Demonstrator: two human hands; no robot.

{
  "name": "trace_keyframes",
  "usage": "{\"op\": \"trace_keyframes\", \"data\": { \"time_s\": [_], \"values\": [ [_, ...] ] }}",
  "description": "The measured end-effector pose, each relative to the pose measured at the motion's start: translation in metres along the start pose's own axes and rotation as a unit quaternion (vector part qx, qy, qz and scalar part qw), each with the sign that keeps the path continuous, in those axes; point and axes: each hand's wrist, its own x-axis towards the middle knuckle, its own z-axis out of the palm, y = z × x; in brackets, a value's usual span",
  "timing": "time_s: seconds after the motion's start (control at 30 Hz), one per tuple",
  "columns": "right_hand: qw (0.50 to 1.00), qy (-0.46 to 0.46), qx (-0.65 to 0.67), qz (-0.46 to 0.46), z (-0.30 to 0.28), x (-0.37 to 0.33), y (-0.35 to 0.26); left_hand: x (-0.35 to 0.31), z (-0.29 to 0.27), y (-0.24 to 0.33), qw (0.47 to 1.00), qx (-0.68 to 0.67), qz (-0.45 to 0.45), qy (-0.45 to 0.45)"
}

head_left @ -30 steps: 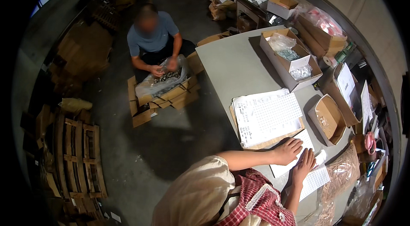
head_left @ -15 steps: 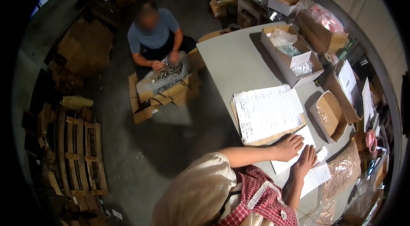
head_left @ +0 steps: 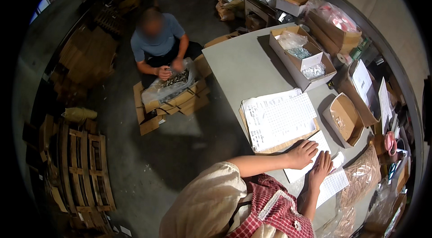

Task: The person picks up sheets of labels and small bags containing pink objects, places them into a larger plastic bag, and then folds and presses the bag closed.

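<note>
My left hand [head_left: 302, 155] lies flat with its fingers stretched out on a white sheet of paper [head_left: 294, 175]. Just right of it, my right hand [head_left: 320, 170] rests palm down, fingers extended, over the edge of that sheet and a gridded sheet [head_left: 334, 185]. A small white object [head_left: 338, 159], whose kind I cannot make out, touches or lies close beside my right fingers. Beyond my left hand is a stack of printed sheets [head_left: 279, 119] on a thin wooden board [head_left: 288, 147]. Nothing shows in either hand; what is beneath the palms is hidden.
On the grey table [head_left: 240, 65] stand a long divided cardboard box [head_left: 292, 69] with bagged small parts and a smaller open box [head_left: 353, 123]. A clear bag of brownish pieces [head_left: 360, 175] lies at right. Across the floor, a person [head_left: 157, 35] handles metal parts over a carton [head_left: 180, 103].
The whole view has shifted slightly. My hands stay in place on the papers. The co-worker's hands have moved a little over the bag of metal parts.
</note>
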Motion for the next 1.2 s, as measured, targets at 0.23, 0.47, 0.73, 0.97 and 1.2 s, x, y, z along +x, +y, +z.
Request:
{"op": "trace_keyframes", "data": {
  "time_s": [0.23, 0.47, 0.73, 0.97, 1.2],
  "values": [
    [0.994, 0.038, 0.105, 0.01, 0.002, 0.003, 0.005, 0.013, -0.003, -0.007, 0.993, -0.117, -0.012, -0.023],
    [0.995, 0.049, 0.08, 0.029, -0.017, 0.012, -0.014, 0.009, -0.01, -0.006, 0.999, -0.015, 0.042, -0.005],
    [0.987, 0.109, 0.09, 0.076, -0.018, 0.0, -0.003, 0.01, -0.022, 0.014, 0.989, -0.059, 0.124, -0.051],
    [0.989, 0.097, 0.096, 0.063, -0.01, 0.01, -0.004, -0.003, -0.01, 0.013, 0.984, 0.033, 0.167, -0.052],
    [0.979, 0.151, 0.128, 0.041, 0.003, 0.007, 0.002, -0.046, -0.015, 0.031, 0.991, -0.074, 0.076, -0.076]
  ]
}}
